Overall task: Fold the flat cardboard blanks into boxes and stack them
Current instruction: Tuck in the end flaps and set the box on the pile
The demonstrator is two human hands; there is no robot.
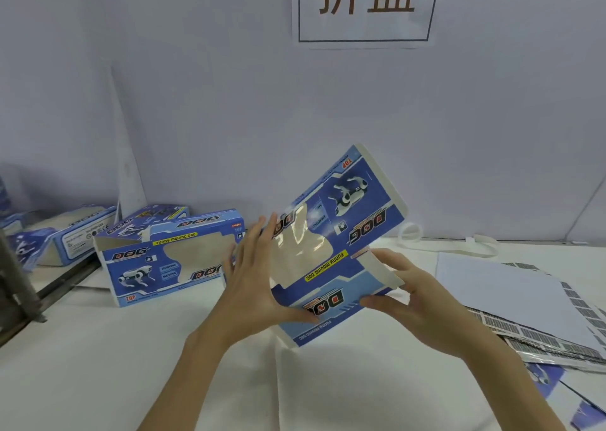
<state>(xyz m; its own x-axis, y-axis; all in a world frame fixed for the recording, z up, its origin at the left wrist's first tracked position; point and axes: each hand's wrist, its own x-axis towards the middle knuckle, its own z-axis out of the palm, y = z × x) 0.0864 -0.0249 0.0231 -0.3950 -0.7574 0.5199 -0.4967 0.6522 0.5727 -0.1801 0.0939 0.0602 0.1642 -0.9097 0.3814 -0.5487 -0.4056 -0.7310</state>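
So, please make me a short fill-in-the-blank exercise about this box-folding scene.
1. The cardboard blank is held by ____ hands.
2. The large word printed on the folded box is ____.
3. The left hand has its fingers ____.
4. The pile of flat blanks lies to the person's ____.

Missing words: both; DOG; straight; right

A blue printed cardboard blank (331, 247) with a clear window is held tilted above the bench, partly opened, its print upside down. A folded box (170, 260) is stood at left. Flat blanks (537, 325) are piled at right, plain side up.
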